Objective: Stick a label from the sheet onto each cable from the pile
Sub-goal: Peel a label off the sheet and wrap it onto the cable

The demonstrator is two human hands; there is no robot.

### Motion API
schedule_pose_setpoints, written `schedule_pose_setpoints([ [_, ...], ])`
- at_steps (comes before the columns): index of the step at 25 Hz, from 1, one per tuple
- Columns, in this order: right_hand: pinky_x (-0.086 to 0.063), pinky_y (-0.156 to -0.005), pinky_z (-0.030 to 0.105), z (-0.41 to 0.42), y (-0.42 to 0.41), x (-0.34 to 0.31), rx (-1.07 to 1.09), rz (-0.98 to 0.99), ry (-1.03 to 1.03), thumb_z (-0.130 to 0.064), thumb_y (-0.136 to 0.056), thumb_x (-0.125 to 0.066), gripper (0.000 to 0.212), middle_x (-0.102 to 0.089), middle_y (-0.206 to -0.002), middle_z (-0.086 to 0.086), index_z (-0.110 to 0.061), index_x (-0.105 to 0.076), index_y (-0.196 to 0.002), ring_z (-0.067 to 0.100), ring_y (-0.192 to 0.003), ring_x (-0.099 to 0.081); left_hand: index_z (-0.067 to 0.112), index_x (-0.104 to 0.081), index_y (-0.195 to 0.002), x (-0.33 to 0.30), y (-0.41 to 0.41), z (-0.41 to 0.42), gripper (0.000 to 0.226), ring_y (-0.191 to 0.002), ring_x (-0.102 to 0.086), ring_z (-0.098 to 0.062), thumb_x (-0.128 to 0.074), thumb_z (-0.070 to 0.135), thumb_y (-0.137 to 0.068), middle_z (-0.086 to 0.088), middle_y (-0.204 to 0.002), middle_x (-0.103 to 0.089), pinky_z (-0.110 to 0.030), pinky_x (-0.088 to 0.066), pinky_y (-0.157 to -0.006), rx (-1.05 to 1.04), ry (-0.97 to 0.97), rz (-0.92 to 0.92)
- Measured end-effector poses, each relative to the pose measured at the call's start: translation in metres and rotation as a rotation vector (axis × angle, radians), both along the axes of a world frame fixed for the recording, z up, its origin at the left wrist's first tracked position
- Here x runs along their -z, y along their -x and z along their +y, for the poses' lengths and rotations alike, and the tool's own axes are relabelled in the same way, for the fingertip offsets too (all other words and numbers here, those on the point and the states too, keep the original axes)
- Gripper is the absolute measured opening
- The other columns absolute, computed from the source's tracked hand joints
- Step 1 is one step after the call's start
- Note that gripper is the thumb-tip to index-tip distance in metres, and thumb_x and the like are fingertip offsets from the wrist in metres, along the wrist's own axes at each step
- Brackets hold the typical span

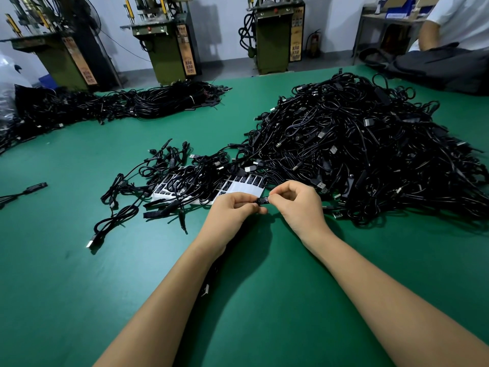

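From the head view I see both hands meeting over the green worktop, just in front of the label sheet. My left hand has its fingers curled round a black cable part, and my right hand pinches the same piece from the other side — thumb and forefinger closed on it. Between the two sets of fingertips sits the label, black with white print, lying against the cable; I cannot tell how far it is wrapped round.

The sheet lies flat just beyond the hands, partly covered by a loose scatter of cables to its left. The big pile rises to the right of the hands, its near edge just beside my right wrist. More bundled cables lie along the far left of the worktop — well apart from the hands. Behind stand green machines, and a person in a white shirt sits at the far right corner.
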State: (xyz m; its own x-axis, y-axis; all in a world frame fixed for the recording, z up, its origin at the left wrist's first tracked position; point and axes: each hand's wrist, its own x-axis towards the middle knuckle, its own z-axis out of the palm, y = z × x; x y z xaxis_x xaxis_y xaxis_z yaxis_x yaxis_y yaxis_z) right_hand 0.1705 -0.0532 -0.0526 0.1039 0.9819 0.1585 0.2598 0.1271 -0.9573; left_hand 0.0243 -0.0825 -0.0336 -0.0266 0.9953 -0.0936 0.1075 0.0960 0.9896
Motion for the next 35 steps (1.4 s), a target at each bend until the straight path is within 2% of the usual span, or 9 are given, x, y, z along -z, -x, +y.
schedule_pose_setpoints([
  [4,-0.046,-0.058,0.014,-0.0015,0.0005,-0.0012,0.001,-0.016,-0.003,-0.014,-0.074,-0.071,0.008,-0.068,-0.066,-0.005,-0.02,-0.069,-0.07,0.001,-0.061,-0.059,0.011,-0.067,-0.09,0.0008,-0.0003,-0.0005,0.004,-0.052,-0.059,0.004,-0.064,0.01,-0.09,-0.002,-0.078,-0.076,-0.007,-0.038,-0.044,-0.012,-0.015,0.016],
  [15,-0.043,-0.055,0.01,-0.0029,0.0005,-0.0032,0.013,-0.04,-0.025,-0.013,-0.075,-0.071,0.008,-0.067,-0.064,-0.005,-0.02,-0.07,-0.071,-0.001,-0.058,-0.057,0.009,-0.067,-0.091,0.0007,-0.0022,-0.0014,0.005,-0.045,-0.053,0.006,-0.062,0.011,-0.092,-0.004,-0.079,-0.076,-0.006,-0.037,-0.043,-0.042,-0.037,0.022],
  [21,-0.045,-0.057,0.014,-0.0016,0.0008,-0.0004,0.026,-0.025,-0.01,-0.017,-0.074,-0.071,0.008,-0.067,-0.064,-0.006,-0.023,-0.069,-0.069,0.0,-0.059,-0.058,0.01,-0.067,-0.09,0.0006,-0.0028,-0.0009,0.007,-0.047,-0.055,0.006,-0.061,0.008,-0.092,-0.001,-0.076,-0.075,-0.005,-0.036,-0.044,-0.045,-0.051,0.023],
  [27,-0.048,-0.065,0.024,-0.0002,0.0027,-0.0011,0.014,0.112,0.034,-0.016,-0.074,-0.069,0.006,-0.067,-0.064,-0.006,-0.02,-0.069,-0.069,0.005,-0.063,-0.059,0.007,-0.066,-0.094,0.0003,-0.0026,0.0,0.012,-0.055,-0.059,0.007,-0.056,0.002,-0.094,0.005,-0.069,-0.074,-0.005,-0.038,-0.045,-0.027,-0.042,0.001],
  [35,-0.048,-0.066,0.024,-0.0006,0.0033,-0.0026,-0.003,0.139,0.035,-0.013,-0.074,-0.069,0.007,-0.068,-0.066,-0.003,-0.018,-0.069,-0.069,0.006,-0.063,-0.059,0.009,-0.066,-0.092,-0.0008,-0.0016,0.0002,0.015,-0.045,-0.052,0.007,-0.055,-0.001,-0.092,0.003,-0.073,-0.075,-0.004,-0.035,-0.042,-0.029,-0.035,0.01],
])
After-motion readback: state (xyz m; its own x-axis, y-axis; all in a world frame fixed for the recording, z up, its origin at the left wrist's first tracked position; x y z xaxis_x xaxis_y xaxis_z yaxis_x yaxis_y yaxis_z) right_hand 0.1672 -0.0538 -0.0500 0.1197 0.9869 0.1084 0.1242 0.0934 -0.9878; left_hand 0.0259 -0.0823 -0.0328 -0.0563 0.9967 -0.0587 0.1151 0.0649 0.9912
